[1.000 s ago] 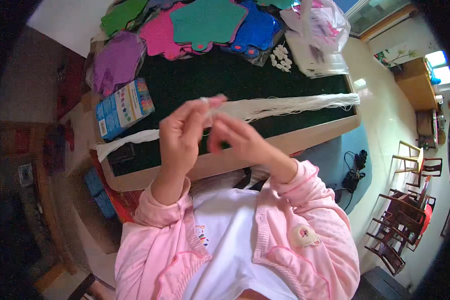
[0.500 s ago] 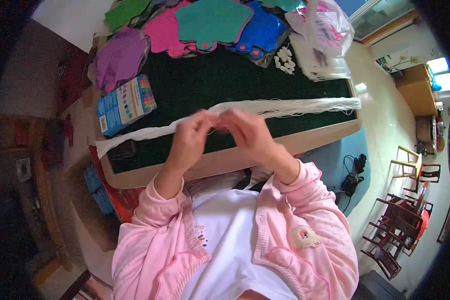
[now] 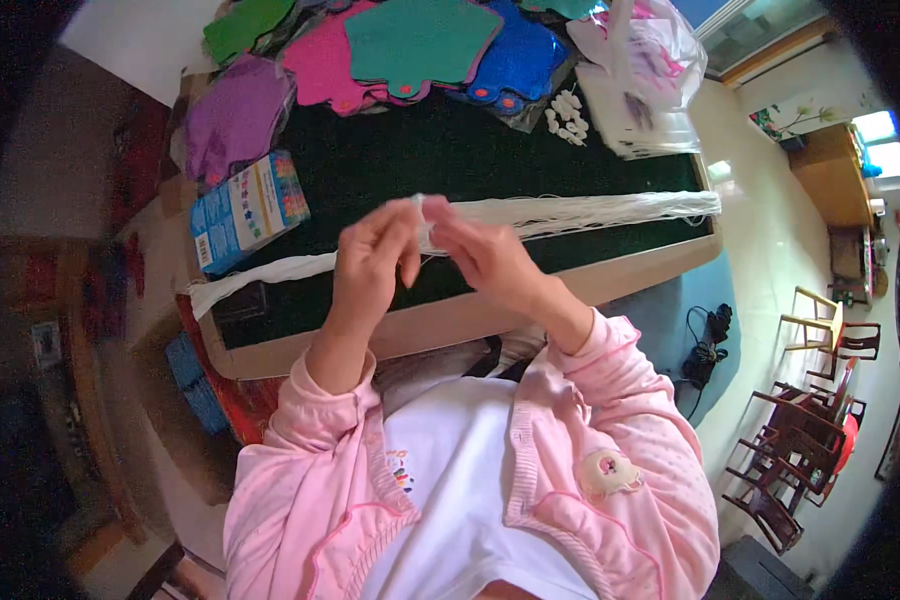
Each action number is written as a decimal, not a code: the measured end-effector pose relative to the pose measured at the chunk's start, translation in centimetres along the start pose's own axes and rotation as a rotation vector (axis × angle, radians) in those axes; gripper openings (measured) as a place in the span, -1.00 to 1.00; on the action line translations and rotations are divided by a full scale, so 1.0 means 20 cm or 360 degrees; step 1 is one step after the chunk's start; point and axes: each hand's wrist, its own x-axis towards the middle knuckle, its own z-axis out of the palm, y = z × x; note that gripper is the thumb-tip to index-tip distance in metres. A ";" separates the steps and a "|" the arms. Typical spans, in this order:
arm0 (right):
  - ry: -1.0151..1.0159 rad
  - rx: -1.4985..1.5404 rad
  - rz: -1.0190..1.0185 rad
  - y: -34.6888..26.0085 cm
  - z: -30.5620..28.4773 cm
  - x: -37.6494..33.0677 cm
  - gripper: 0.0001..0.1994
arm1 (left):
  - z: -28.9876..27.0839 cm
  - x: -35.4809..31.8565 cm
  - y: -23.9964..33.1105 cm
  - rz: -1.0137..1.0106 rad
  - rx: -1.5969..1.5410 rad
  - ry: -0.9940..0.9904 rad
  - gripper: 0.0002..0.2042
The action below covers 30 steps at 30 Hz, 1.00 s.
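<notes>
A long bundle of white strings (image 3: 590, 210) lies across the dark green tabletop (image 3: 450, 160) from left to right. My left hand (image 3: 370, 265) and my right hand (image 3: 480, 255) meet above its middle. Both pinch a thin white string (image 3: 422, 212) between fingertips, lifted a little off the bundle. Pink sleeves cover both forearms.
Coloured star-shaped foam pieces (image 3: 420, 40) are stacked at the table's far edge, a purple one (image 3: 235, 125) to the left. A blue box (image 3: 245, 210) lies at the left. Small white pieces (image 3: 568, 115) and a clear plastic bag (image 3: 640, 70) sit far right. Wooden chairs (image 3: 800, 440) stand at right.
Both hands stayed together over the bundle's middle. They dropped lower half a second ago, and now the fingertips hold the string raised again.
</notes>
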 end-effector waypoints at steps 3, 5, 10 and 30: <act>-0.0082 0.0103 0.0105 0.02 -0.02 0.01 -0.93 | 0.00 0.05 -0.14 0.0059 0.0357 -0.0020 -0.76; -0.0029 0.0114 0.0168 0.07 0.00 0.03 -0.94 | -0.02 0.04 -0.15 -0.0096 0.0453 -0.0321 -0.75; -0.0037 0.0165 0.0209 0.28 0.08 0.01 -0.96 | -0.04 -0.04 0.11 -0.0273 -0.0177 -0.0255 -0.71; 0.0017 0.0440 0.0294 -0.13 -0.19 0.00 -0.93 | 0.09 -0.09 0.07 0.0067 0.0352 -0.0410 -0.77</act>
